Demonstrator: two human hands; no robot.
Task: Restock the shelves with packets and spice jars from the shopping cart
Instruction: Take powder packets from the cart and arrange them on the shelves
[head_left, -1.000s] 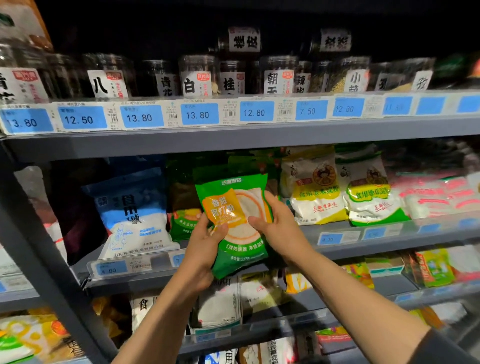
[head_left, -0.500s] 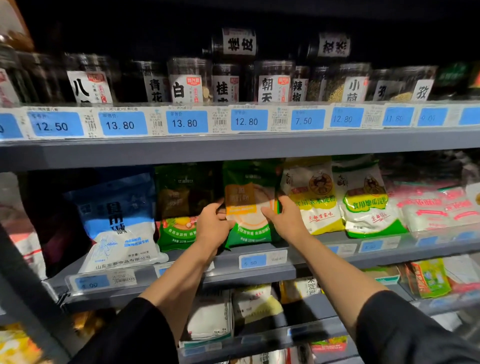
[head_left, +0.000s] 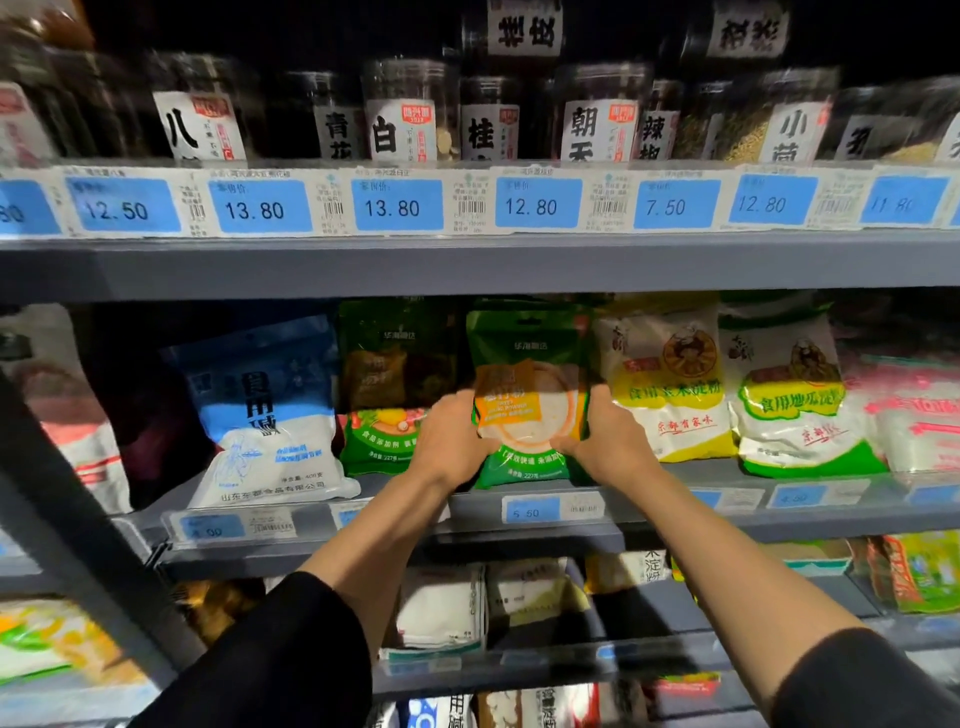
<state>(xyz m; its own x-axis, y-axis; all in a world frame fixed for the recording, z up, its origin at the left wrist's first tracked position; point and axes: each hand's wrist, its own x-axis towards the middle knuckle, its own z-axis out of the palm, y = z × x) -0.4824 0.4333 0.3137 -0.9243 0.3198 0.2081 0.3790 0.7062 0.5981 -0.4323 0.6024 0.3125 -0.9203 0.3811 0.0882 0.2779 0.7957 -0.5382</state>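
Green plastic packet with an orange label panel and a white round window (head_left: 527, 395) is standing upright on the middle grey metal shelf (head_left: 675, 525), its bottom edge right at the shelf front above a blue 5.50 price tag (head_left: 530, 512). Both hands are on it: the left hand (head_left: 449, 439) has its fingers wrapped around the packet's left edge, and the right hand (head_left: 608, 436) grips the right edge the same way, thumbs pressed onto the front, so the fingers are closed on the packet from both sides. Black sleeves cover both forearms lower down. Just left of it sits a darker green packet with vegetables printed on it (head_left: 389, 389), partly hidden by the left hand, and further left a blue and white soft bag of powder (head_left: 265, 415) leans back on the same shelf. On the right, touching or nearly touching the held packet, is a yellow and white starch bag (head_left: 670, 384), then a green and white starch bag (head_left: 789, 395) beside that. Up on the shelf above there's a row of clear spice jars with white labels (head_left: 410, 114), pretty blurry, with blue price tags like 13.80 (head_left: 397, 205) along the edge. Lower shelves hold more white packets (head_left: 441, 608), too blurred to read.
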